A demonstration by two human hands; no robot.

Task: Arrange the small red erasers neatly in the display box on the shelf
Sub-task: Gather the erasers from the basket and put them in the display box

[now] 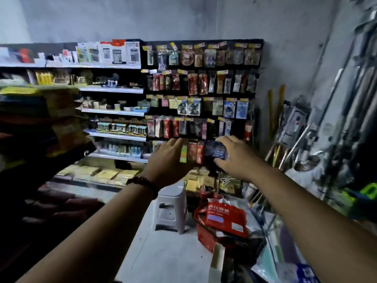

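Small red erasers cannot be picked out anywhere in this dim, blurred shop view. The likeliest carrier for them is the bluish box (217, 153) held just right of frame centre, in front of the lowest row of hanging packets on the pegboard (256, 94). Whether this is the display box, and what lies in it, is too blurred to tell. It looks small and flat, with a pale blue blocky pattern on its face.

The right hand (234, 158) has its grip pinching that box, fingers over the top edge and thumb beneath. The left hand (163, 158), at 9 o'clock from the box, has straight, spread fingers and holds nothing. Whether it touches the packets behind it is unclear.

Erasers of this kind should be light, slightly rubbery and hard to damage, but easy to spill, so each is best taken by its long sides between thumb and forefinger. A thin card box would crush, so support it under the base. The shelves (114, 90) run off toward 10 o'clock.
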